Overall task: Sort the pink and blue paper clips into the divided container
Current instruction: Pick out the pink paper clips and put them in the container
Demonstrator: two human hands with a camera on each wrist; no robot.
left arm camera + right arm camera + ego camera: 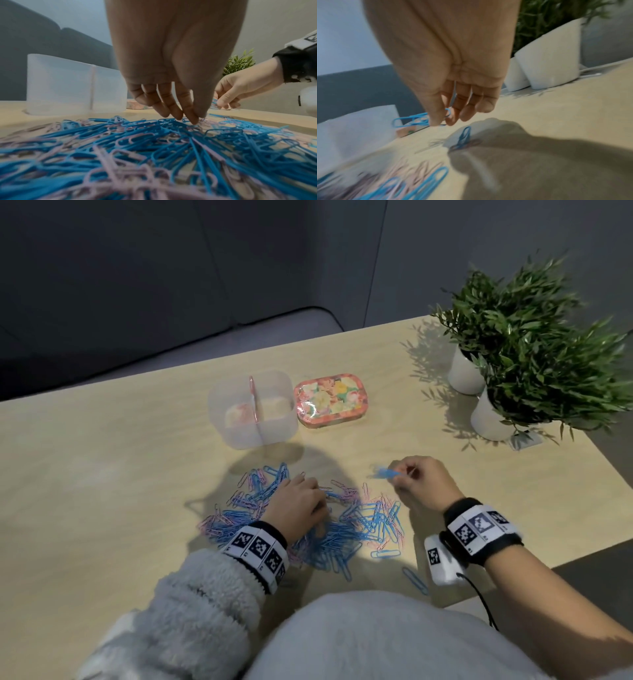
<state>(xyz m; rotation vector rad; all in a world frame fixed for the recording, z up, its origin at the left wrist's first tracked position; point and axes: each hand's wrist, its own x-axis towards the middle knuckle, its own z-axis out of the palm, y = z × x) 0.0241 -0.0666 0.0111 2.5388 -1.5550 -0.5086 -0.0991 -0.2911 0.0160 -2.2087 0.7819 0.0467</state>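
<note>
Two hands busy | right hand [423,481] pinches blue clips [385,472] | left hand [171,86] fingertips [193,120] curled into pile [308,525], grip unclear | clips look light, slippery, tangly: pinch loop ends

Wooden table [102,460]: clip pile [335,535], divided container [253,409], floral tin [330,400], two potted plants [513,344].

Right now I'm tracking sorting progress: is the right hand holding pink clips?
No, the right hand pinches blue paper clips above the table.
</note>
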